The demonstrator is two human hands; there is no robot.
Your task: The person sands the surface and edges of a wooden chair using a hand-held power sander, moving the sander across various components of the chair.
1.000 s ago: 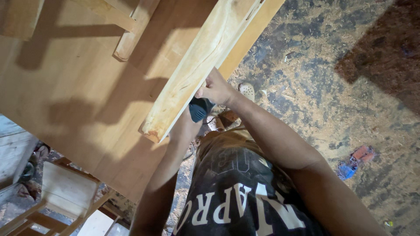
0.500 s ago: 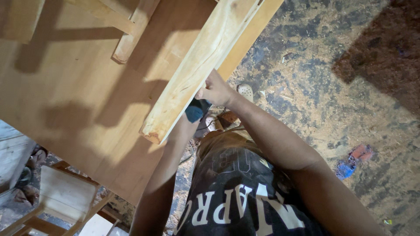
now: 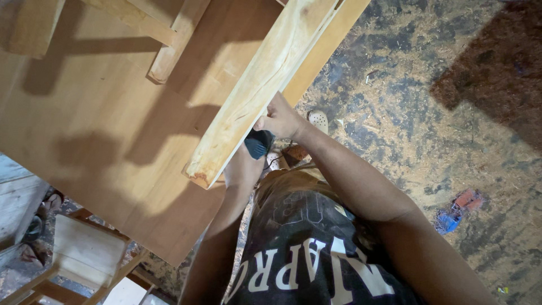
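Right hand (image 3: pixel 280 118) clamped on edge of pale plank (image 3: pixel 262 93), gripping dark teal tool (image 3: pixel 258 143) beneath. Left hand hidden behind plank, grip unknowable. Plank lies diagonal over broad wooden tabletop (image 3: pixel 96 141). Looks like working plank's edge; next pass needs steady pressure. Sawdust floor (image 3: pixel 423 113) open rightward.
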